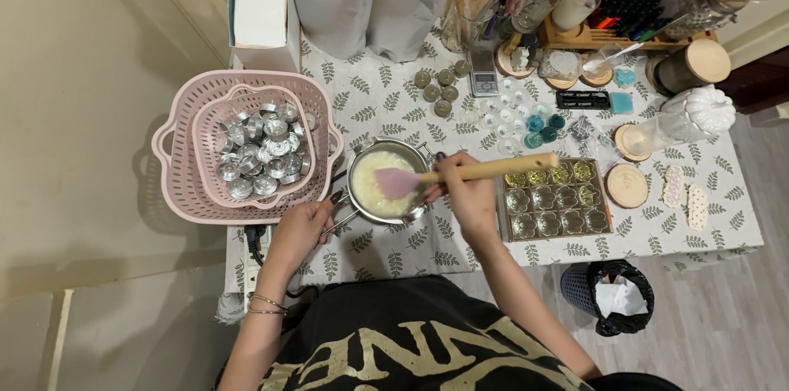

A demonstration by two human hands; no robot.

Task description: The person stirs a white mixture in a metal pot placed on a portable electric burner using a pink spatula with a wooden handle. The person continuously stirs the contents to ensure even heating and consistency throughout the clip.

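Right hand grips a wooden-handled spatula, its pink blade in the small pot of pale wax; left hand closes on the pot's handle; beside it, a pink basket holds metal cups.

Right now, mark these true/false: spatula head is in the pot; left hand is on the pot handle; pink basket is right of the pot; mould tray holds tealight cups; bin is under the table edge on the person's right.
1. The spatula head sits in the pot: true.
2. The left hand grips the pot handle: true.
3. The pink basket is right of the pot: false, it is left.
4. The mould tray holds tealight cups: false, those fill the basket.
5. The bin stands on the right: true.
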